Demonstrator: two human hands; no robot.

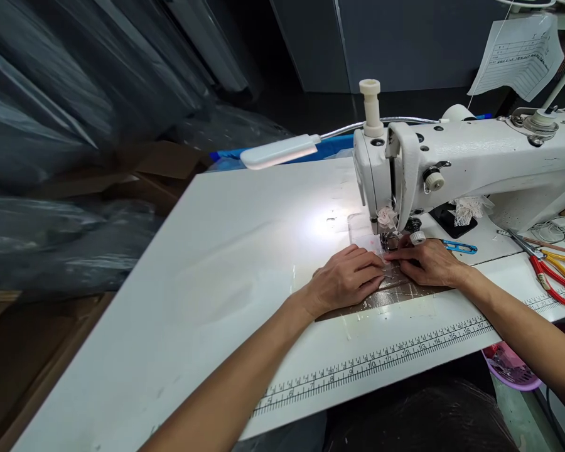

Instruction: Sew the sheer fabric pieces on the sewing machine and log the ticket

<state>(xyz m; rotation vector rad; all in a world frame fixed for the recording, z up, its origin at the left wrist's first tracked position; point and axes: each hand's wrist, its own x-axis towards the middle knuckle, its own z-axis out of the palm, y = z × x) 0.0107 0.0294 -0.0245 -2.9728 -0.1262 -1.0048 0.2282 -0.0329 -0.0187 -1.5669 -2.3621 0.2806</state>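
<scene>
Work piece: a small pale pink, sheer-looking scrap of fabric lies flat on the sewing machine bed, just at 6 o'clock of the presser foot.
Left hand: the left hand lies palm down, fingers spread narrow and flat, pressing the cloth from its 8 o'clock side.
Right hand: the right hand rests at 4 o'clock of the foot, fingertips pinched low on the fabric's near edge; nothing is lifted.
Handling: it looks very light, limp and thin, likely to slide, pucker or stretch; I judge it fragile at the edges.
Where to hold: flat fingertip pressure on both sides of the seam line, close to the foot but clear of the needle, seems better than gripping.
Around: a lamp shines at 11 o'clock; blue thread snips and red-handled scissors lie at 3 o'clock; a printed ruler runs along the table edge.
</scene>
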